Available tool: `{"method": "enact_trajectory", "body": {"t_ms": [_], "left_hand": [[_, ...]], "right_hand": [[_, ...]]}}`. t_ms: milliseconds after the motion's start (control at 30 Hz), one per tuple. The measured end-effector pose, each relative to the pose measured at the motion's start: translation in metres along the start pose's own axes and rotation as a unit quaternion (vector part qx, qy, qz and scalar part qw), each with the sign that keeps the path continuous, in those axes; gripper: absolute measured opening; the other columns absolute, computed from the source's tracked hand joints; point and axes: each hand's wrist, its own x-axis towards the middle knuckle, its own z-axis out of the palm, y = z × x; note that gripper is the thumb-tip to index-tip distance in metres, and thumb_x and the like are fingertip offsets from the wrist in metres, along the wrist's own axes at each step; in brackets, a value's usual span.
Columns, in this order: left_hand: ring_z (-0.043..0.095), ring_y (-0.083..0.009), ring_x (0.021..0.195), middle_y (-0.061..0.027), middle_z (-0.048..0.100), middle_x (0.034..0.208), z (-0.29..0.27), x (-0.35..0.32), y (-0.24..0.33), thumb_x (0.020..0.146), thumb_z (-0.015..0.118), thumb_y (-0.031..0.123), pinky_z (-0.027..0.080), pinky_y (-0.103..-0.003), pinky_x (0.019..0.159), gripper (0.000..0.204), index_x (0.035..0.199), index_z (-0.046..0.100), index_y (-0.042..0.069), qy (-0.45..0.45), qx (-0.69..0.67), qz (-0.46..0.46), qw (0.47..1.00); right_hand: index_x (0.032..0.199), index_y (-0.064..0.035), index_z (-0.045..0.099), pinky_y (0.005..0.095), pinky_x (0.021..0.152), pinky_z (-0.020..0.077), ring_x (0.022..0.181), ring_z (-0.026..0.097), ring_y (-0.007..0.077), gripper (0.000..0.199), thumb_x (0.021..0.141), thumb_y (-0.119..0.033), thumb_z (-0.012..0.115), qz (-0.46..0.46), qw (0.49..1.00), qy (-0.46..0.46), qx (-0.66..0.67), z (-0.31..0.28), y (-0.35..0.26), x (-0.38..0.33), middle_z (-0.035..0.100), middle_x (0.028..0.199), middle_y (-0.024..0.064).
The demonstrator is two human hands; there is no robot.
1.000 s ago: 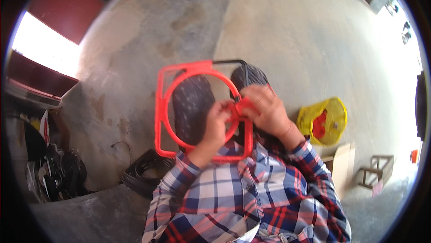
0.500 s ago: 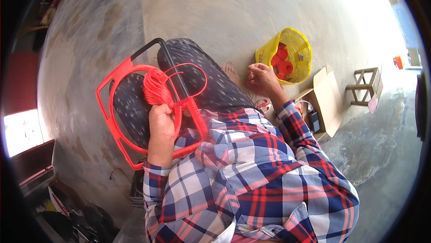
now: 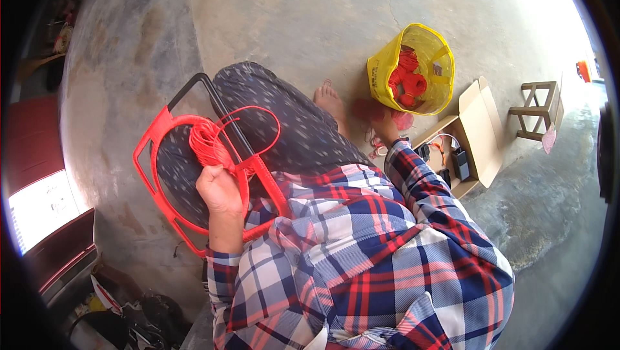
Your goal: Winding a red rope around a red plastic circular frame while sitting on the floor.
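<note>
My left hand is closed around the gathered end of a looped hank of red cord, beside a red frame. The frame has a large ring inside it and a black bar at its far side. It rests across my lap, and a loose loop of cord arches over my thigh. My right hand reaches down to the floor in front of the yellow bag, next to a flat reddish thing. Its fingers are mostly hidden, so what they hold does not show.
Several red cord bundles lie inside the yellow bag. An open cardboard box with black devices and cables stands by my right forearm. Farther right is a small wooden stool. My bare foot is left of the bag.
My right hand has dropped lower and nearer the floor, below the bag's rim. The left hand keeps its hold on the cord. The whole view has shifted slightly.
</note>
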Motion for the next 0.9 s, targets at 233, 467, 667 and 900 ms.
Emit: {"method": "enact_trajectory", "body": {"t_ms": [233,467,667,900], "left_hand": [[0.053,-0.0269,0.113,-0.0091,0.058,0.121,-0.003,-0.003,0.000,0.072,0.052,0.008,0.037,-0.042,0.103,0.049,0.121,0.053,0.001,0.020,-0.006,0.005,1.000],[0.062,-0.0347,0.094,-0.0118,0.061,0.116,-0.027,0.004,0.001,0.073,0.052,0.020,0.053,-0.055,0.073,0.051,0.122,0.051,0.005,0.030,0.042,-0.017,0.999],[0.054,-0.0255,0.110,-0.0095,0.060,0.115,-0.020,-0.007,-0.003,0.072,0.054,0.009,0.037,-0.039,0.101,0.040,0.111,0.056,0.000,0.021,0.011,0.003,1.000],[0.054,-0.0245,0.109,-0.0096,0.060,0.112,-0.016,0.003,-0.003,0.071,0.054,0.009,0.037,-0.038,0.101,0.041,0.111,0.057,-0.001,0.046,0.005,0.032,0.998]], "right_hand": [[0.089,-0.0011,0.067,0.0476,0.081,0.0500,0.089,0.064,0.0400,0.041,0.081,-0.039,0.054,-0.219,0.904,-0.047,-0.364,-0.013,0.010,0.008,0.066,0.095,0.0255],[0.079,0.0009,0.065,0.0420,0.065,0.0485,0.068,0.063,0.0315,0.042,0.083,-0.040,0.056,-0.097,0.994,-0.044,-0.017,-0.041,-0.047,-0.053,0.065,0.071,0.0179],[0.085,-0.0028,0.063,0.0284,0.054,0.0465,0.062,0.059,0.0123,0.025,0.084,-0.028,0.061,-0.106,0.943,-0.207,0.239,-0.009,-0.090,-0.034,0.061,0.070,0.0040],[0.081,-0.0047,0.066,0.0378,0.064,0.0522,0.068,0.067,0.0263,0.024,0.078,-0.029,0.063,-0.180,0.981,-0.078,-0.006,0.023,-0.166,0.031,0.068,0.071,0.0143]]}}
